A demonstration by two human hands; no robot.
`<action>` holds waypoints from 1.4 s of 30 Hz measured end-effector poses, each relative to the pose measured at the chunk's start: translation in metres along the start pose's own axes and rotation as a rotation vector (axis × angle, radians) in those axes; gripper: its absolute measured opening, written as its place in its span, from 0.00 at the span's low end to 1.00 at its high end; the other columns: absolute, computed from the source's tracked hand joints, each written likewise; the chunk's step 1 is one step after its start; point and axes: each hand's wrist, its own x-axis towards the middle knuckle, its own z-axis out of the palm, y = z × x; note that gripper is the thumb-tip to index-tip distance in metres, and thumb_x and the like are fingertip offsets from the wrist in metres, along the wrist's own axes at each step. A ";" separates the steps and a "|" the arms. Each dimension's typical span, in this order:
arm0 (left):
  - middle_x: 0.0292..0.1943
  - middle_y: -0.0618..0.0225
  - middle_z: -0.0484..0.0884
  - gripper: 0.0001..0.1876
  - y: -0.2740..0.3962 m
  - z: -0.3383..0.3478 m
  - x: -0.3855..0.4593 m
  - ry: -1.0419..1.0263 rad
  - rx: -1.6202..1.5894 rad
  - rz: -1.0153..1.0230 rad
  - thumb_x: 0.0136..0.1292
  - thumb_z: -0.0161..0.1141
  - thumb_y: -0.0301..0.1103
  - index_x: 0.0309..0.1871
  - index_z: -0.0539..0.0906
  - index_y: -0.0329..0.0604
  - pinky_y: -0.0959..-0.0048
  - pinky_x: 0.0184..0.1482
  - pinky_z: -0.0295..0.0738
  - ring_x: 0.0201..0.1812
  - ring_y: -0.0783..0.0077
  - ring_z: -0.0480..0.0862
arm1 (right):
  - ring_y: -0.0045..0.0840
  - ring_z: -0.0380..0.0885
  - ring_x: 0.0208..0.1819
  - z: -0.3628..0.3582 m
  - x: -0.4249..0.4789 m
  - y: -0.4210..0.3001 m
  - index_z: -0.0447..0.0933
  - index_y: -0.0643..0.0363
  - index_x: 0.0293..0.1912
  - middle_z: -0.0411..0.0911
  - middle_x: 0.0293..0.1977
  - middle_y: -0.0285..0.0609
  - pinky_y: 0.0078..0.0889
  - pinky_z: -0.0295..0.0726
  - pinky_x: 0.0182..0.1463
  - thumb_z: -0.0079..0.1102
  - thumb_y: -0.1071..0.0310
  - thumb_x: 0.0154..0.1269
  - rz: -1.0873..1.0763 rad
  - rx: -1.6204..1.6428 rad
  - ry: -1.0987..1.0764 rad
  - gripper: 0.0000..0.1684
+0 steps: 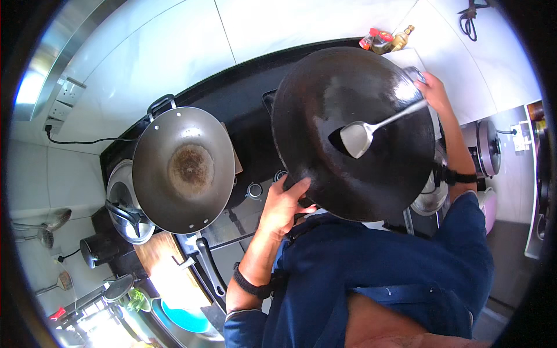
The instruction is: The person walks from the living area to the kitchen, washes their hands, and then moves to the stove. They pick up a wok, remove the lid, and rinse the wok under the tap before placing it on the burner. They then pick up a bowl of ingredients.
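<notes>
A large dark iron wok (pixel 370 187) fills the right of the view in front of me, tilted so its inside faces up. My left hand (pixel 283 209) grips its near left rim, thumb lying over the inner edge. At the far right rim, my right hand (pixel 435 93) is closed around a loop handle (pixel 414 75) of the wok. A metal wok spatula (pixel 357 138) angles across the wok's inside, its blade near the middle. Its handle runs up to my right hand, where the end is hidden; whether my fingers also hold it is unclear.
Left of the wok stands a grey wok (pixel 148 174) with a worn brown centre, beside a glass lid (pixel 126 195). A wooden cutting board (pixel 165 265) and blue basin (pixel 185 319) lie lower left. Bottles (pixel 400 39) line the back wall; a rice cooker (pixel 488 148) sits right.
</notes>
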 end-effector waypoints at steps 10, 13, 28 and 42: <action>0.49 0.56 0.83 0.20 -0.017 -0.028 0.006 0.096 -0.179 0.108 0.61 0.52 0.18 0.58 0.75 0.33 0.59 0.40 0.88 0.45 0.59 0.85 | 0.21 0.77 0.32 0.095 0.105 -0.108 0.76 0.63 0.39 0.77 0.27 0.40 0.29 0.75 0.36 0.62 0.72 0.61 -0.123 0.164 -0.073 0.07; 0.47 0.58 0.83 0.19 -0.014 -0.027 0.009 0.122 -0.218 0.130 0.60 0.53 0.17 0.56 0.76 0.33 0.61 0.41 0.88 0.44 0.62 0.85 | 0.16 0.71 0.32 0.118 0.134 -0.111 0.76 0.63 0.39 0.73 0.28 0.32 0.25 0.71 0.38 0.64 0.72 0.63 -0.101 0.107 -0.129 0.07; 0.49 0.61 0.83 0.19 -0.025 -0.025 0.039 0.157 -0.310 0.138 0.60 0.54 0.18 0.56 0.77 0.39 0.58 0.44 0.87 0.49 0.62 0.83 | 0.22 0.77 0.37 0.163 0.184 -0.127 0.77 0.64 0.44 0.79 0.31 0.40 0.30 0.74 0.45 0.66 0.68 0.62 -0.174 0.025 -0.151 0.13; 0.48 0.61 0.83 0.20 -0.024 -0.028 0.048 0.178 -0.332 0.183 0.60 0.55 0.18 0.57 0.77 0.38 0.60 0.41 0.87 0.45 0.62 0.84 | 0.42 0.83 0.47 0.186 0.172 -0.112 0.75 0.53 0.58 0.83 0.43 0.52 0.40 0.77 0.52 0.66 0.56 0.62 -0.172 -0.054 0.026 0.27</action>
